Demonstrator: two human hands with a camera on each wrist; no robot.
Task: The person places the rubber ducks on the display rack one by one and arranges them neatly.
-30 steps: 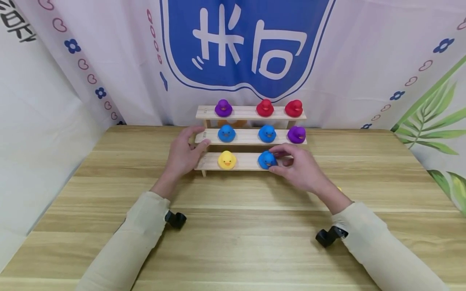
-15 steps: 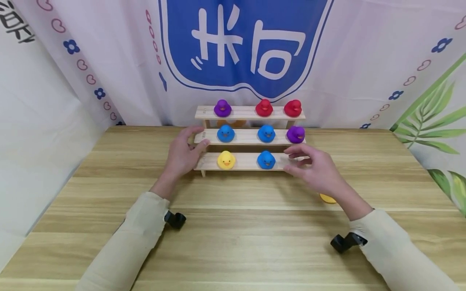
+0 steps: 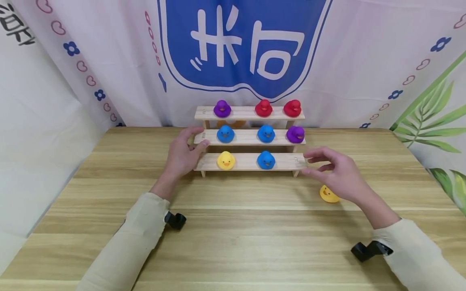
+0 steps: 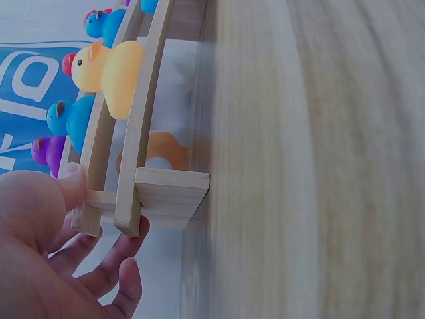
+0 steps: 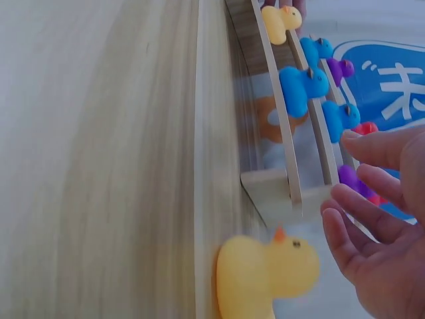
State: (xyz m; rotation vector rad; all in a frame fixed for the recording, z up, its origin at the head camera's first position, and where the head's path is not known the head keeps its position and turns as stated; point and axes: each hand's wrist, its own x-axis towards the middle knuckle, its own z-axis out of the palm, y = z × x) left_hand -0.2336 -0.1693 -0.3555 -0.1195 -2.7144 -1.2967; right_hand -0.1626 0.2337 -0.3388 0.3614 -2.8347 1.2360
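Observation:
A three-tier wooden display stand (image 3: 247,162) holds rubber ducks. On the bottom tier sit a yellow duck (image 3: 226,160) and a blue duck (image 3: 266,160). Two blue ducks and a purple duck (image 3: 295,134) occupy the middle tier. Along the top are a purple duck (image 3: 222,108) and two red ducks. My left hand (image 3: 185,151) grips the stand's left end, thumb over the middle tier's end and fingers below, as the left wrist view shows. Holding nothing, my right hand (image 3: 336,171) hovers just off the right end, above a loose yellow duck (image 3: 329,194) on the table.
The wood-grain table (image 3: 233,242) extends in front of the stand. Close behind it hangs a printed curtain (image 3: 127,60) with a blue emblem. A black wrist camera (image 3: 371,250) sits on the right sleeve, another on the left.
My right hand has let go of the blue duck on the bottom tier and moved right, past the stand's end. The loose yellow duck has come into view. My left hand stays put.

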